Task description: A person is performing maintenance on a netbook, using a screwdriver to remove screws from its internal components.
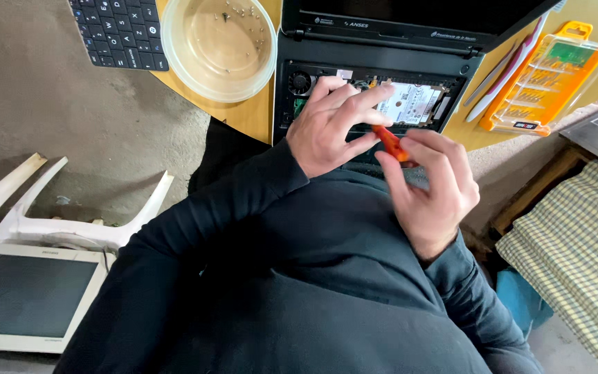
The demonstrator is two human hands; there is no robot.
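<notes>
Right hand (432, 190) pinches the orange screwdriver (390, 143) for control while the left hand (331, 125), fingers spread and empty, steadies the opened laptop (354, 62) on the counter (250, 114).

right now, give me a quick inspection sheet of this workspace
surface: round wooden table, crowded near its edge
job's things: opened black laptop, drive exposed; orange screwdriver
clutter: plastic bowl holding small screws, loose keyboard, orange bit case, white tools
grippers: left hand rests on the laptop; right hand grips the screwdriver
cables: nothing seen
surroundings: old monitor and white plastic chair on the floor, checked cushion at right
</notes>
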